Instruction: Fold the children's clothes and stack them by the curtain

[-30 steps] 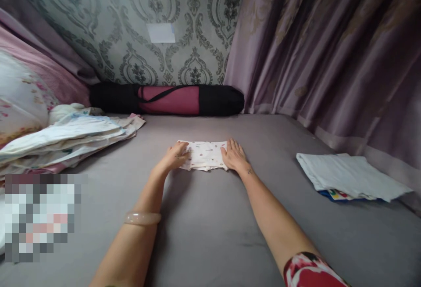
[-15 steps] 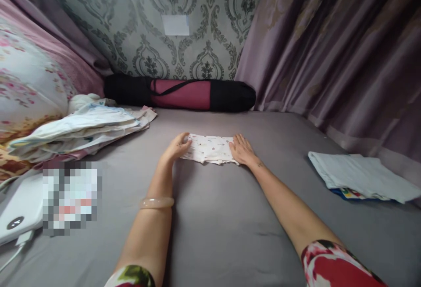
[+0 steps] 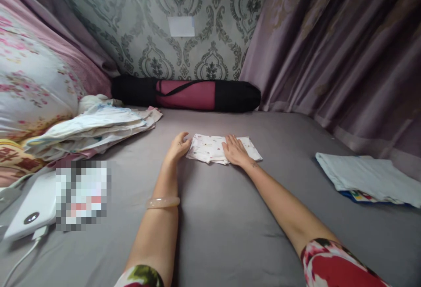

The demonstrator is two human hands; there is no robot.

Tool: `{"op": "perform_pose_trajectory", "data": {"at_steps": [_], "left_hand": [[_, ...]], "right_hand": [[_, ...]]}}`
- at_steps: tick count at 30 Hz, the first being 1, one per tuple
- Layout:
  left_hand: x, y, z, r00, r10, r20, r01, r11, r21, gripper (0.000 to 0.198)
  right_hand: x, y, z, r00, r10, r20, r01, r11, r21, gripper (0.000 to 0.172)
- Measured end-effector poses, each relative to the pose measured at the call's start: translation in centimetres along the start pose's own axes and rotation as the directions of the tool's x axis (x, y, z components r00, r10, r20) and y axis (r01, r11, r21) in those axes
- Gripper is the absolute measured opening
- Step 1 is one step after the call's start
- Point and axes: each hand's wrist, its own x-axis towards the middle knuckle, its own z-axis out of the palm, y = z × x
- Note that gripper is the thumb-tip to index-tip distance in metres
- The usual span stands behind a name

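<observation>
A small white cloth with a tiny print (image 3: 208, 148) lies folded on the grey sheet (image 3: 217, 217), its near edge uneven. My right hand (image 3: 236, 150) rests flat on the right half of the cloth, fingers stretched forward, with part of the cloth showing beyond it on the right. At the cloth's left edge is my left hand (image 3: 180, 145), thumb and fingers apart, holding nothing. A pale bangle (image 3: 162, 202) circles my left forearm.
A black and dark pink roll bag (image 3: 186, 95) lies along the wall. Stacked cloths (image 3: 98, 127) and a white power bank with a cable (image 3: 36, 206) are at the left. Folded light cloth (image 3: 368, 175) lies at the right, near the curtain (image 3: 329, 50).
My right hand has slid left onto the cloth, uncovering its right end. My left hand stays beside the left edge. The whole view has shifted slightly.
</observation>
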Motion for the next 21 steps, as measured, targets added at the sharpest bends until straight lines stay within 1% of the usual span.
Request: {"op": "perform_pose_trajectory", "data": {"at_steps": [4,8,11,14,18,21], "left_hand": [[-0.1,-0.2,-0.1,1.000,-0.016,-0.020,0.016,1.000,-0.015,0.046],[-0.1,0.0,-0.2,0.999,-0.028,-0.032,0.028,1.000,-0.005,0.045],[-0.1,0.2,-0.2,0.999,-0.035,-0.019,0.035,0.999,-0.002,0.046],[-0.2,0.1,-0.2,0.999,-0.045,-0.011,0.045,0.999,-0.011,0.046],[-0.3,0.0,-0.3,0.997,-0.068,-0.029,0.067,0.998,-0.016,0.046],[-0.1,0.0,-0.3,0.996,-0.078,-0.040,0.077,0.997,-0.013,0.044]], "right_hand": [[-0.1,-0.1,0.8,1.000,0.000,-0.005,0.000,1.000,-0.009,0.063],[0.3,-0.5,0.0,0.999,0.025,0.044,-0.025,1.000,-0.003,0.063],[0.6,-1.9,-0.3,1.000,0.007,0.006,-0.007,1.000,0.009,0.062],[0.6,-3.1,0.3,0.999,-0.026,-0.041,0.027,1.000,0.016,0.062],[0.4,-3.5,1.2,0.998,-0.024,-0.058,0.024,1.000,-0.006,0.062],[0.6,-3.7,0.8,0.999,-0.005,-0.032,0.004,0.999,-0.032,0.061]]}}
